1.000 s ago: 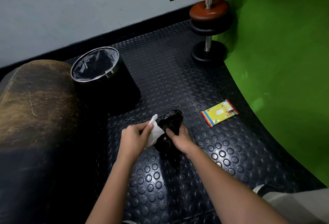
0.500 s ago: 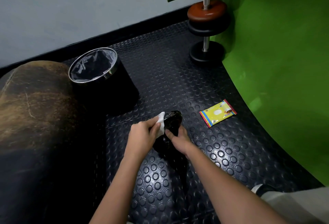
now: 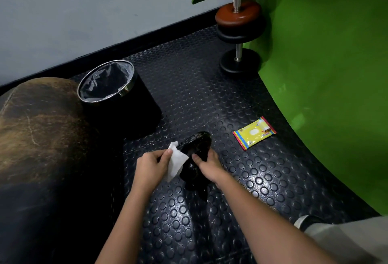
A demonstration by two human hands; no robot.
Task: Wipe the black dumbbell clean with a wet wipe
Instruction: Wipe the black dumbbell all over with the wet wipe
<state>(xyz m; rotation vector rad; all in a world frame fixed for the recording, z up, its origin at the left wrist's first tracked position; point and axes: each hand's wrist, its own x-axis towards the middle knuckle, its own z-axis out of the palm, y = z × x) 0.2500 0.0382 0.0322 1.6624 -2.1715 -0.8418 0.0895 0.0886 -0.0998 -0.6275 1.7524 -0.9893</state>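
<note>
On the studded floor mat (image 3: 262, 179), near centre: black dumbbell (image 3: 195, 148), upended, between both hands. Left hand (image 3: 150, 168) pinching the wet wipe (image 3: 176, 162) against the dumbbell's left side, thumb on top; right hand (image 3: 210, 168) curled round its right side, steadying. Best to keep that right grip firm, turn the dumbbell bit by bit, press flat, refold to a clean face. Wipe packet (image 3: 254, 133) lying to the right, bin (image 3: 117, 98) far left.

A gym corner, it is looking like: black studded rubber flooring (image 3: 262, 179) is covering the ground, a loaded barbell (image 3: 239, 24) with brown and black plates is standing upright by a green wall (image 3: 336, 75), and a worn padded bench (image 3: 37, 129) is sitting beside a lined bin (image 3: 117, 96).
</note>
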